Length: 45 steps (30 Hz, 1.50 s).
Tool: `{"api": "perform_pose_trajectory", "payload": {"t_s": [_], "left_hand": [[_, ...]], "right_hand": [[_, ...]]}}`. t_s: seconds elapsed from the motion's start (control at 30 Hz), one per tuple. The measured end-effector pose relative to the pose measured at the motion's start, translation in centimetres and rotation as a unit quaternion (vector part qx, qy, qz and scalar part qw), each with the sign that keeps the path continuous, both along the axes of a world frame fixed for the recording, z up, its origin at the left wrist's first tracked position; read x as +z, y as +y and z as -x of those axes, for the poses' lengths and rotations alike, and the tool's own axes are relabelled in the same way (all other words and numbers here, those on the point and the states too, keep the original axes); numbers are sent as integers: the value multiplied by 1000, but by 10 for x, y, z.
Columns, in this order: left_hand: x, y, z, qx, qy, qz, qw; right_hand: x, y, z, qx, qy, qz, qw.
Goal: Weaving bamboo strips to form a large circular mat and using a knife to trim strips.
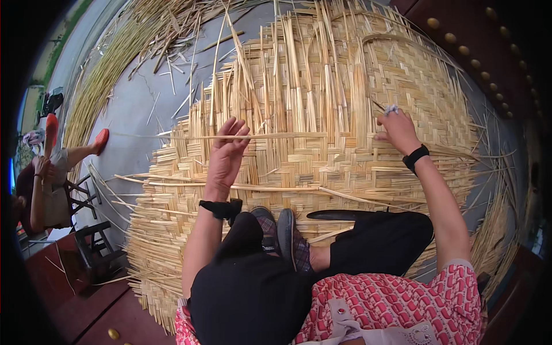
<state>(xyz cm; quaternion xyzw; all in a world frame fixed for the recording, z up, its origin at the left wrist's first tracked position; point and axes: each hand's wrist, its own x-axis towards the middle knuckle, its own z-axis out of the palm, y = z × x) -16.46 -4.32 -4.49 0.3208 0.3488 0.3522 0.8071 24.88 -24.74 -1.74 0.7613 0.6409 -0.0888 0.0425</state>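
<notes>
A thin strip is held sideways over the middle of a woven mat.

Beyond the mat's left edge, a co-worker is seated; reeds are heaped on the floor off its far left corner. By the left hand, loosely curled, the strip is held across the fingers, seemingly so that its long free end is steadied past the left edge. Toward the far edge, upright strips are left long and loose, perhaps so they can be lifted singly. The shoes are planted inside the near edge, likely to weigh the mat down. The right hand, its fingers half bent, is held near the strip's right end; whether anything is gripped cannot be told.
</notes>
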Motion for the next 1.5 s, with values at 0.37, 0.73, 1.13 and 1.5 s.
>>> {"api": "perform_pose_trajectory", "payload": {"t_s": [0.37, 0.73, 1.13, 1.5], "left_hand": [[-27, 46, -109, -258, 360, -213, 871], [-30, 27, -115, -287, 74, 202, 934], [-8, 16, -135, -315, 127, 145, 929], [5, 26, -100, -305, 253, -294, 870]], "right_hand": [[-40, 70, 101, 38, 381, 53, 922], [-42, 44, 129, -167, 447, -250, 843], [-57, 51, 141, -286, 435, -263, 812], [-51, 74, 131, -108, 343, -68, 931]]}}
